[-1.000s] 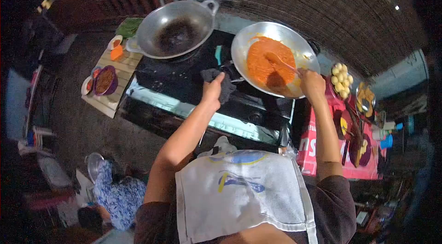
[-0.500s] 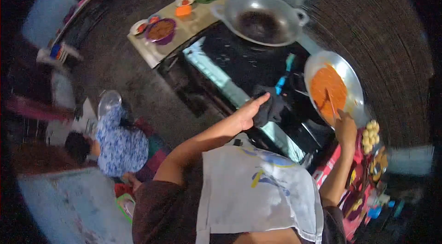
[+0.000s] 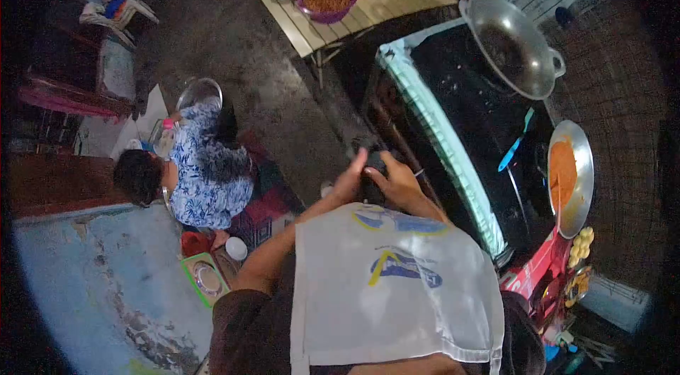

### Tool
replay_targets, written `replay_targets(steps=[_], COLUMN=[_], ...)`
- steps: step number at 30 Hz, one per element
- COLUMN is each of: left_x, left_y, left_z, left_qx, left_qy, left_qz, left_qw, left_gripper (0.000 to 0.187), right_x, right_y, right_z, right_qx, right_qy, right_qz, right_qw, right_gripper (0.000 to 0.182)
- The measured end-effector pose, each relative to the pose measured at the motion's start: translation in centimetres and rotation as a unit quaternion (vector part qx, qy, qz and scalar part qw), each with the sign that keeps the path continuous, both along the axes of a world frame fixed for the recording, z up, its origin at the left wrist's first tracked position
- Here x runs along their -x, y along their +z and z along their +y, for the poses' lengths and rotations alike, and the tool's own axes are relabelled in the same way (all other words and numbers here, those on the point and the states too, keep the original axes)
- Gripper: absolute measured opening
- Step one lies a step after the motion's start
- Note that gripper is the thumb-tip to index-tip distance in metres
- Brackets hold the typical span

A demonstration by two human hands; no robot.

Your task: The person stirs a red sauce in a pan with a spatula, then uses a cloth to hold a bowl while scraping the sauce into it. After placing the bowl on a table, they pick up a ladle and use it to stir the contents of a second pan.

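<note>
Dim overall, with a heavy black vignette ringing the round fisheye view. Strong barrel distortion: straight edges of the stove (image 3: pixel 453 134) and the slatted table (image 3: pixel 340 21) bowing toward the rim. Brightest on the white apron (image 3: pixel 397 290) at 6 o'clock, nearly washed out. Cool glare off the empty wok (image 3: pixel 510 46) at 1 o'clock and the pan rim (image 3: pixel 584 184) at 3 o'clock. Deep shadow swallowing 9 to 11 o'clock. Soft and smeared toward every edge; grainy in the dark floor; both hands (image 3: pixel 382 177) slightly blurred near centre. Colours muted, bluish cast.
</note>
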State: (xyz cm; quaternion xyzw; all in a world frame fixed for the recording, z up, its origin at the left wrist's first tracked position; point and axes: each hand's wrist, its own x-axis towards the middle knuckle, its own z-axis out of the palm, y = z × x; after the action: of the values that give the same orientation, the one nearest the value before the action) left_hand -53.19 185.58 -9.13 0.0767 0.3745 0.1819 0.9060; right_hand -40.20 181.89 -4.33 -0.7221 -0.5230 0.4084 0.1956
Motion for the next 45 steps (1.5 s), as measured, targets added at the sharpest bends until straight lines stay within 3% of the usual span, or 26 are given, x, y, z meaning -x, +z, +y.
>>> replay_targets(steps=[1, 3, 5, 6, 9, 10, 14, 16, 17, 19, 20, 21, 23, 24, 25, 27, 30, 31, 33, 35, 37, 38, 41, 42, 43, 45], left_x=[1.9, 5.2, 7.9, 8.6, 10.0, 9.9, 8.3, 6.5, 6.3, 6.2, 6.3, 6.0, 4.8, 4.0, 3.4, 2.6, 1.3, 0.7, 0.0, 0.3, 0.6, 0.7, 1.0, 1.3, 1.9, 2.9], left_y=[1.0, -0.4, -3.9, -6.1, -4.5, -2.4, -1.7, 0.5, -0.7, -4.1, -3.5, -2.9, 0.6, 2.1, 2.2, 1.4, -0.5, -0.4, 0.3, -0.9, -2.3, -2.2, -1.2, -2.0, -1.2, 0.5], left_z=[0.6, 1.1, 1.3, 1.2, 2.3, 3.1, 4.9, 5.8, 6.3, 6.6, 6.6, 7.1, 8.2, 9.2, 9.7, 10.2, 10.3, 10.1, 10.0, 11.0, 11.6, 12.2, 13.9, 15.4, 16.1, 17.6], left_qx=[0.058, 0.027, -0.067, -0.018, 0.029, 0.004, -0.016, -0.071, -0.078, -0.197, -0.344, -0.355, -0.353, -0.230, -0.238, -0.068, -0.110, -0.113, -0.214, -0.235, -0.068, -0.082, -0.202, -0.212, -0.213, -0.176], left_qy=[0.026, 0.052, 0.033, 0.077, 0.104, 0.103, 0.068, 0.042, 0.048, -0.075, -0.124, -0.119, -0.134, -0.122, -0.123, -0.004, -0.039, -0.040, -0.088, -0.125, -0.118, -0.135, -0.171, -0.292, -0.284, -0.125], left_qz=[-0.040, -0.014, 0.052, 0.135, 0.096, 0.080, 0.071, 0.196, 0.194, 0.284, 0.317, 0.323, 0.236, 0.267, 0.269, 0.048, -0.029, -0.025, 0.174, 0.141, 0.019, 0.017, 0.043, 0.159, 0.159, 0.154], left_qw=[0.997, 0.998, 0.996, 0.988, 0.990, 0.991, 0.995, 0.977, 0.977, 0.935, 0.875, 0.869, 0.895, 0.928, 0.925, 0.997, 0.993, 0.992, 0.957, 0.954, 0.990, 0.987, 0.963, 0.919, 0.921, 0.964], left_gripper=[0.054, 0.055, 0.056, 0.055, 0.055, 0.056, 0.055, 0.060, 0.060, 0.073, 0.084, 0.084, 0.082, 0.073, 0.073, 0.065, 0.061, 0.061, 0.052, 0.058, 0.060, 0.061, 0.061, 0.061, 0.061, 0.059], right_x=[1.1, 3.4, 5.5, 6.2, 6.9, 7.0, 6.0, 5.0, 4.5, 3.6, 3.2, 3.1, 2.8, 2.2, 1.7, 0.9, -0.7, -1.2, -1.8, -2.3, -3.0, -3.2, -2.5, -1.7, -0.4, 1.6], right_y=[0.0, -1.2, -3.9, -5.0, -2.9, -2.9, -1.3, -2.5, -2.3, -1.4, -1.5, -1.5, -1.9, -3.3, -3.1, -3.0, -3.8, -4.3, -5.5, -3.3, -4.8, -5.8, -5.6, -6.4, -5.9, -4.7], right_z=[1.1, 2.0, 2.2, 2.2, 3.2, 3.4, 4.8, 5.1, 5.7, 6.7, 7.2, 7.7, 8.0, 8.2, 8.5, 9.0, 8.7, 8.6, 8.9, 9.5, 9.6, 10.0, 11.5, 11.8, 12.5, 14.3], right_qx=[0.012, 0.038, -0.083, -0.109, -0.059, -0.034, 0.005, -0.129, -0.136, -0.052, -0.040, -0.054, -0.037, -0.014, -0.023, 0.033, -0.066, -0.112, -0.143, -0.047, -0.046, -0.069, -0.074, -0.059, -0.043, -0.063], right_qy=[0.056, 0.108, 0.173, 0.169, 0.177, 0.139, 0.083, 0.057, 0.062, 0.120, 0.135, 0.136, 0.093, 0.094, 0.092, -0.061, 0.007, 0.039, 0.048, 0.026, 0.000, -0.033, -0.083, -0.108, -0.132, -0.110], right_qz=[0.032, 0.069, 0.075, 0.105, 0.108, 0.117, 0.043, -0.024, -0.025, -0.016, 0.019, 0.021, 0.140, 0.142, 0.143, 0.293, 0.274, 0.264, 0.327, 0.333, 0.344, 0.390, 0.457, 0.414, 0.371, 0.395], right_qw=[0.998, 0.991, 0.979, 0.974, 0.976, 0.983, 0.996, 0.990, 0.988, 0.991, 0.990, 0.989, 0.985, 0.985, 0.985, 0.954, 0.959, 0.957, 0.933, 0.941, 0.938, 0.918, 0.882, 0.902, 0.918, 0.910], right_gripper=[0.053, 0.051, 0.047, 0.046, 0.046, 0.044, 0.032, 0.031, 0.031, 0.036, 0.037, 0.037, 0.038, 0.035, 0.035, 0.027, 0.028, 0.032, 0.034, 0.027, 0.020, 0.019, 0.021, 0.025, 0.030, 0.030])
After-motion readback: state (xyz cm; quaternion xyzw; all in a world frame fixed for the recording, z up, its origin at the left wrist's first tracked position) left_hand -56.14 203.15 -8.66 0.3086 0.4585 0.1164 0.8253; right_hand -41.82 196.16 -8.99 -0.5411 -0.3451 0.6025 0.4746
